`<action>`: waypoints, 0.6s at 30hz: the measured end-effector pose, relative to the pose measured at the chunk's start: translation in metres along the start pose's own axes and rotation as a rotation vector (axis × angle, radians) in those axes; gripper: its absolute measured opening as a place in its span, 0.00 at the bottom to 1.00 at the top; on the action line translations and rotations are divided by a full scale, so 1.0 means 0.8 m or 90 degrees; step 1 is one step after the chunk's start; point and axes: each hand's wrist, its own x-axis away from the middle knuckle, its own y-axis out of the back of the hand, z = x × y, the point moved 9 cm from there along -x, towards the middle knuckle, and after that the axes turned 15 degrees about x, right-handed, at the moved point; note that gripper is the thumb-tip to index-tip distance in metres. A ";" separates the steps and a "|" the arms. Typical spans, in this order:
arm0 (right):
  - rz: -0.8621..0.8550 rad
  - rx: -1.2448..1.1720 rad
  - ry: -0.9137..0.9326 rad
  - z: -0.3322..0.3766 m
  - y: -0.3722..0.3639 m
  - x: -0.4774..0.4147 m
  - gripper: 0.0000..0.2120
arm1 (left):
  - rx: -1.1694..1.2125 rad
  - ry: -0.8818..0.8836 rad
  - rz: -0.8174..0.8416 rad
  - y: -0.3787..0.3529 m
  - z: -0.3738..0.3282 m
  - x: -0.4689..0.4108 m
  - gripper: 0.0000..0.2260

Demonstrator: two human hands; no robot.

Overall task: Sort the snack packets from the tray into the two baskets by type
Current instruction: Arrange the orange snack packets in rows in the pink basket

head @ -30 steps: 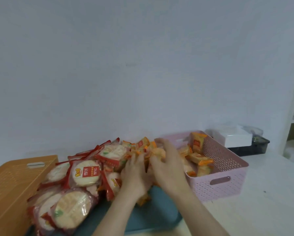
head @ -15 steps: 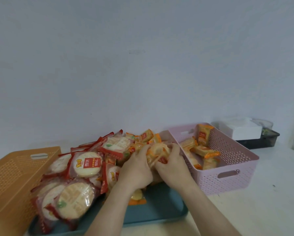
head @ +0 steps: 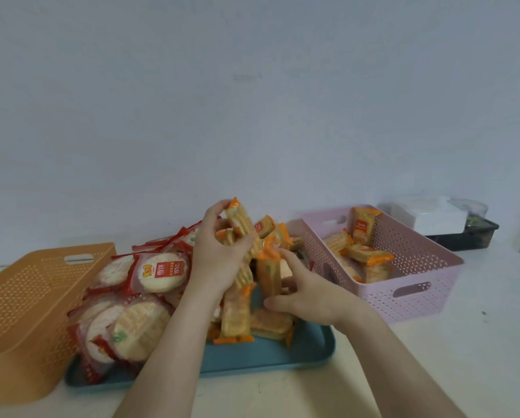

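Note:
A teal tray (head: pixel 271 354) holds a heap of snack packets. Round crackers in red-edged packets (head: pixel 162 271) lie on its left half; oblong orange-edged packets (head: pixel 234 319) are piled at its middle and right. My left hand (head: pixel 219 254) is raised over the pile and grips several orange-edged packets (head: pixel 237 220), one sticking up past my fingers. My right hand (head: pixel 307 292) sits lower to the right, its fingers curled round more orange-edged packets (head: pixel 267 274). The orange basket (head: pixel 26 291) stands left of the tray. The pink basket (head: pixel 415 267) on the right holds several orange-edged packets.
A white box (head: pixel 430 214) on a black tray (head: pixel 466 236) stands behind the pink basket at the far right. A plain pale wall rises right behind everything. The white tabletop (head: pixel 479 357) runs along the front and right.
Both hands were pressed together low on the pile. Now my left hand has lifted a bunch of orange-edged packets, and my right hand has come apart from it, lower right.

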 end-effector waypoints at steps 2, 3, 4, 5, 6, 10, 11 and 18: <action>-0.001 0.057 0.016 0.008 0.004 0.006 0.36 | 0.071 0.002 0.001 0.003 -0.013 0.002 0.26; -0.014 0.079 0.031 0.013 0.010 0.009 0.32 | 0.089 -0.007 -0.001 0.005 -0.023 0.002 0.25; -0.023 0.096 0.038 0.017 0.015 0.011 0.31 | 0.087 -0.020 -0.002 0.007 -0.031 0.001 0.25; -0.025 0.108 0.044 0.020 0.017 0.014 0.33 | 0.069 -0.034 -0.002 0.010 -0.039 0.003 0.24; -0.016 0.120 0.046 0.024 0.015 0.016 0.37 | 0.035 -0.048 0.001 0.014 -0.045 0.007 0.23; 0.095 0.268 0.050 0.031 -0.025 0.015 0.55 | -0.236 -0.117 0.044 0.021 -0.049 0.038 0.24; 0.107 0.309 0.049 0.030 -0.034 0.012 0.58 | -0.299 -0.125 0.079 0.020 -0.043 0.049 0.26; 0.085 0.370 0.013 0.043 -0.043 0.000 0.58 | -0.491 -0.046 0.124 0.053 0.000 0.110 0.28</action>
